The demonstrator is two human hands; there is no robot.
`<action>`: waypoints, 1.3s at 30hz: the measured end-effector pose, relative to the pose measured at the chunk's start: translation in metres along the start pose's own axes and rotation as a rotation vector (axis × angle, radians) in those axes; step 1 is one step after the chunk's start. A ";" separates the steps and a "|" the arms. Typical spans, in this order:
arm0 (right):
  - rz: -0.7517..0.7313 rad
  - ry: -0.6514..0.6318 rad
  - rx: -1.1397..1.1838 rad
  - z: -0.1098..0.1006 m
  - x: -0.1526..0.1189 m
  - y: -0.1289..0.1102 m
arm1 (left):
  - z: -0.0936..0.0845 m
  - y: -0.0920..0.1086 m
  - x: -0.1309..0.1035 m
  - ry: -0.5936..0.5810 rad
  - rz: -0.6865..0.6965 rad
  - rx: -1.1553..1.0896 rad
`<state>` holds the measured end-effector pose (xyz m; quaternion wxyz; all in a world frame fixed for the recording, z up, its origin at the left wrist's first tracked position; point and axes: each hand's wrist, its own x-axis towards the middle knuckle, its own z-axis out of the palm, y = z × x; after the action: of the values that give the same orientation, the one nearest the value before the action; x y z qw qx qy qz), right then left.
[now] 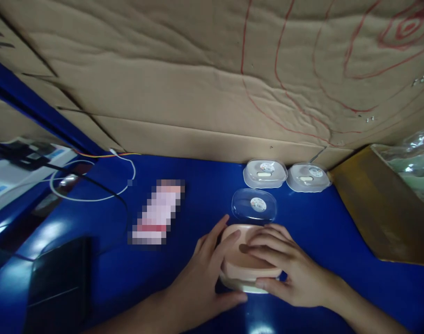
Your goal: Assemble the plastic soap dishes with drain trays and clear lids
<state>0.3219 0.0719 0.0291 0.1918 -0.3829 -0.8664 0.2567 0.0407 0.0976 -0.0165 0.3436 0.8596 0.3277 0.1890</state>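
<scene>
In the head view, we see a phone [158, 213] left of the work on the blue bench [201, 185], a carton [382, 208] holding clear plastic to the right, and a clear lid [255, 205] just behind. Two lidded containers [265, 174] stand farther back. Our left hand [206, 269] and right hand [288, 264] clasp the peach container [246, 260], centred before us over a pale base [232, 282].

Left hand [205, 265] and right hand [292, 262], as I viewed them remotely: both were bare, with slim, tapered fingers; the left forearm [142, 315] and right forearm [358, 301] likewise showed bare.
</scene>
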 end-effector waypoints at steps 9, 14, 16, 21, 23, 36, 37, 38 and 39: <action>-0.043 0.078 -0.297 -0.008 -0.006 0.028 | 0.006 0.014 0.003 0.348 0.303 0.345; -0.041 0.102 -0.340 -0.003 -0.001 0.026 | 0.008 0.015 0.000 0.221 0.525 0.560; -0.022 0.114 -0.342 0.004 0.002 0.022 | 0.011 0.014 -0.002 0.152 0.622 0.613; 0.044 0.121 -0.342 0.019 0.005 0.019 | 0.027 0.011 -0.003 0.160 0.705 0.516; 0.069 0.135 -0.342 0.017 0.003 0.023 | 0.030 0.011 -0.001 0.141 0.711 0.490; 0.143 0.109 -0.284 0.010 0.049 0.053 | -0.017 0.025 0.004 -0.101 0.785 0.555; 0.115 0.158 -0.258 -0.001 0.057 0.060 | -0.019 0.024 0.004 -0.105 0.772 0.550; 0.136 0.266 -0.257 -0.014 0.063 0.069 | -0.020 0.023 0.004 -0.113 0.749 0.544; 0.183 0.389 -0.290 -0.027 0.067 0.080 | -0.021 0.022 0.004 -0.123 0.722 0.536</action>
<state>0.3383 0.1770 0.0125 0.2739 -0.5253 -0.8028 0.0674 0.0409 0.0981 0.0138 0.0398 0.9870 0.0232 0.1538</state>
